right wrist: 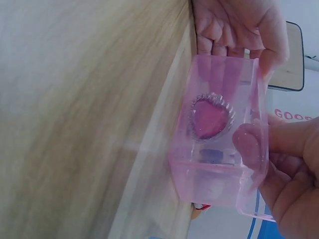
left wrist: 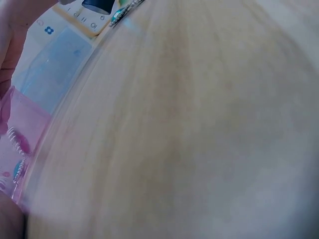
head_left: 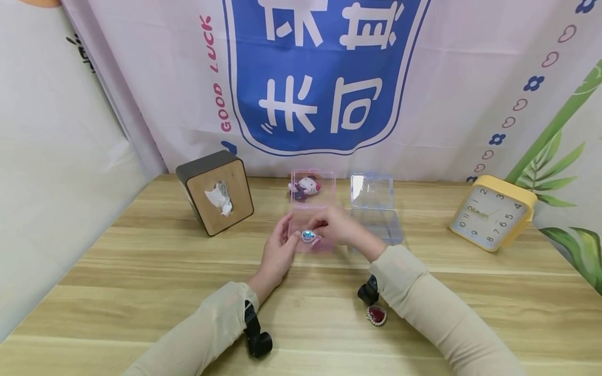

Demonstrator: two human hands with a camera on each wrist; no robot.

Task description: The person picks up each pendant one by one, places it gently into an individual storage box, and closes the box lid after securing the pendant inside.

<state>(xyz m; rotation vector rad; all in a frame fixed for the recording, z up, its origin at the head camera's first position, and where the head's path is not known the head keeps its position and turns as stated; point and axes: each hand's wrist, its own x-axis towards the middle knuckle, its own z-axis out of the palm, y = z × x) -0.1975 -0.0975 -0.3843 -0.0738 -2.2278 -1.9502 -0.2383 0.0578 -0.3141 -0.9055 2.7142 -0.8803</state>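
Observation:
A pink see-through box stands on the table with its lid raised. My left hand holds its left side, thumb by the rim. Over the open box, my right hand bends its fingers, and one fingertip shows through the pink wall. I cannot tell whether this hand pinches anything. A blue jewel with a sparkling edge appears inside the box below the fingertips. Through the wall in the right wrist view, a pink-looking heart jewel is visible beside it.
Right of the pink box, a bluish clear box stands with its lid up. A red heart jewel lies near my right forearm. A small toy figure sits behind the pink lid. A tissue box and yellow clock flank them.

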